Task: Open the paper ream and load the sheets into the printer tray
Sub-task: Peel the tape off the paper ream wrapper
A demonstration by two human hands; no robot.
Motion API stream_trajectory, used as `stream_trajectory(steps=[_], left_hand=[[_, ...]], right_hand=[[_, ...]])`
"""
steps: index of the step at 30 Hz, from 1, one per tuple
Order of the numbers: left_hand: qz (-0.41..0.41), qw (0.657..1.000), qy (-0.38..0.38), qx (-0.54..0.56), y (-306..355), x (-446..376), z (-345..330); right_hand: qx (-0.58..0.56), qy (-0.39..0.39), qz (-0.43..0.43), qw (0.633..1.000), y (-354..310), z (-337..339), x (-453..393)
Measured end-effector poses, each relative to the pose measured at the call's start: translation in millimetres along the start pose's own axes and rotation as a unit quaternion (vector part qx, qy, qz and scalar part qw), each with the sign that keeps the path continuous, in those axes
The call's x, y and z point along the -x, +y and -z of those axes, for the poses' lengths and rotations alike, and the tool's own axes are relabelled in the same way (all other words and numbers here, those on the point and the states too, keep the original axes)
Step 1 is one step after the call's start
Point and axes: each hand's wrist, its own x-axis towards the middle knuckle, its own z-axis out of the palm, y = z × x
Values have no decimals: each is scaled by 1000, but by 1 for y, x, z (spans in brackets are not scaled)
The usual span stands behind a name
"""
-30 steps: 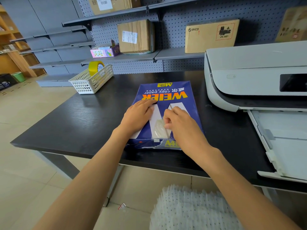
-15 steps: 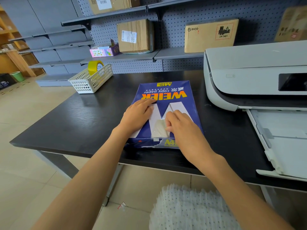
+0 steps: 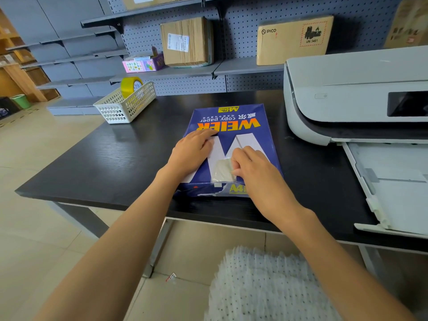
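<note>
The paper ream [image 3: 231, 126] lies wrapped on the desk [image 3: 115, 158], left hand [image 3: 192, 151] flat, fingers released, right hand [image 3: 254, 167] fingers picking at its tape [image 3: 222, 170]; the printer tray [image 3: 393, 181] holds no paper.

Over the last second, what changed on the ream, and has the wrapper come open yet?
Little. The right hand slid slightly toward the near end, fingertips picking at the clear tape patch. The left hand stays flat on the paper ream, which has not moved and is still wrapped. The printer tray remains bare.

Glossy blue paper ream [image 3: 231, 126] on a matt black wood-grain table [image 3: 111, 158]; smooth white plastic printer [image 3: 342, 98].
</note>
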Motion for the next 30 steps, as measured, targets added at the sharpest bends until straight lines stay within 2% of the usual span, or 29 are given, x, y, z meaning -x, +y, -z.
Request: stream_trajectory(steps=[11,23,30], left_hand=[[-1,1000,-3,-4,0,1,-1],[10,1000,-6,-3,5,2,2],[-15,999,44,-23,9,5,5]], right_hand=[[-5,60,9,998,-2,-6,8],[-24,53,-7,998,-11,0,16],[-31,68,-21,997,-11,2,22]])
